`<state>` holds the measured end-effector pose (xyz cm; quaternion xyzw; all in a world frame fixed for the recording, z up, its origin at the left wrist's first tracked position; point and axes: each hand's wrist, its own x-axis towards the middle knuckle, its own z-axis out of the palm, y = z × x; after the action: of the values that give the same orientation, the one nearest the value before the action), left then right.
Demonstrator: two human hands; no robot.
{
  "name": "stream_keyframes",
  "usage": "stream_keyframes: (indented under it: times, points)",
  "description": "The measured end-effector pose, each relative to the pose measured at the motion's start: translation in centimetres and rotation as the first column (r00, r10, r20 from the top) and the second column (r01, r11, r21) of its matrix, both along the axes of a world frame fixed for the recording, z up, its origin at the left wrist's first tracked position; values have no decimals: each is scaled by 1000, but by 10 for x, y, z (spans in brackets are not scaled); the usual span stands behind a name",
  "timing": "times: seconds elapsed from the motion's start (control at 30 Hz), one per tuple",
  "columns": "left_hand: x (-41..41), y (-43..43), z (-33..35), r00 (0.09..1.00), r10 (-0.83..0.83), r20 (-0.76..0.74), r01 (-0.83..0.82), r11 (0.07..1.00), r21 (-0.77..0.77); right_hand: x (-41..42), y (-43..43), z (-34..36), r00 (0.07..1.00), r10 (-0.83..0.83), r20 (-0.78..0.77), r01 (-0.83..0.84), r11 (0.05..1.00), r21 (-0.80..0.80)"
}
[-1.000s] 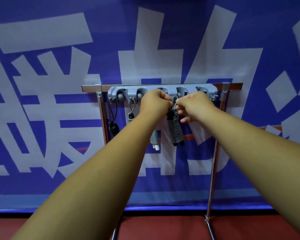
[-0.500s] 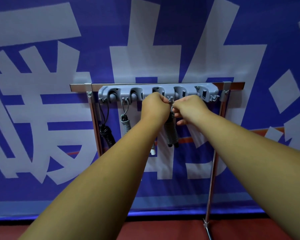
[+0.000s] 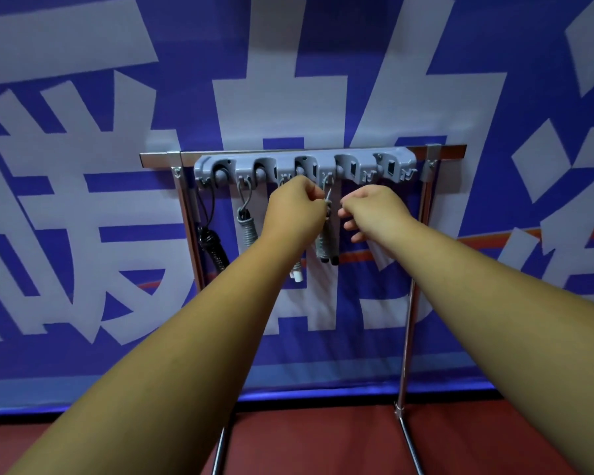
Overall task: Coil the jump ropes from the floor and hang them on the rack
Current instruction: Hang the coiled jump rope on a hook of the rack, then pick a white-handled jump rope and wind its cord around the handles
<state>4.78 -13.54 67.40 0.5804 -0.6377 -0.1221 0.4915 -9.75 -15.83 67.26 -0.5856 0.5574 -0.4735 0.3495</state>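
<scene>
The left hand point(image 3: 295, 209) pinches the top loop of a grey coiled jump rope with dark handle ends point(image 3: 323, 245), which hangs from the fourth small hook of the grey plastic hook rack point(image 3: 402, 162). The right hand point(image 3: 374, 210) hovers just right of that rope, fingers loosely curled and holding nothing. Further left on the rack hang a black coiled rope point(image 3: 215, 250), a second grey coiled rope point(image 3: 247, 229) and a white-handled rope point(image 3: 297, 275) partly hidden behind the left forearm. The rack sits on a chrome metal stand point(image 3: 405, 337) in front of a blue banner with white characters point(image 3: 83, 234), above a red-brown floor point(image 3: 323, 440).
</scene>
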Motion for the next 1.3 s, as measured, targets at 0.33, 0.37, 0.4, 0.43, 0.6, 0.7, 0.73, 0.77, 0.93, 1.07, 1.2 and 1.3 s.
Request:
stream_keyframes:
  times: [0.33, 0.37, 0.4, 0.43, 0.6, 0.7, 0.73, 0.77, 0.93, 1.07, 1.2, 1.3]
  points:
    - [-1, 44, -106, 983, -70, -172, 111, 964, 241, -7, 38, -119, 999, 34, -20, -30, 986, 162]
    - [-1, 48, -125, 977, -71, -200, 127, 951, 281, -7, 39, -141, 999, 39, -30, -32, 980, 194]
    - [-1, 51, -146, 972, -74, -221, 146, 932, 332, -6, 42, -165, 998, 46, -42, -36, 972, 232]
    - [-1, 54, -171, 970, -77, -231, 164, 908, 386, -7, 45, -192, 996, 56, -62, -37, 961, 273]
    - [-2, 74, -309, 971, -91, -220, 215, 736, 642, -14, 71, -340, 970, 161, -184, -47, 860, 508]
    - [-4, 83, -384, 975, -118, -188, 221, 604, 766, -24, 92, -418, 967, 201, -155, -53, 757, 651]
    - [-5, 85, -406, 976, -131, -176, 219, 565, 795, -28, 98, -440, 971, 196, -139, -44, 713, 700]
    - [-8, 87, -427, 976, -142, -163, 215, 530, 821, -33, 105, -461, 975, 185, -125, -31, 666, 746]
    - [-15, 101, -519, 969, -219, -118, 189, 339, 922, -55, 137, -554, 983, 148, -108, 37, 419, 907]
    - [-19, 113, -575, 958, -286, -36, 104, 227, 968, -58, 155, -604, 960, 239, -149, 72, 305, 950]
    - [-31, 136, -624, 916, -400, 31, 25, 133, 991, -50, 160, -632, 832, 510, -218, 76, 284, 956]
    - [-35, 151, -666, 805, -571, 160, -4, 265, 964, -46, 159, -652, 661, 662, -354, 143, 352, 925]
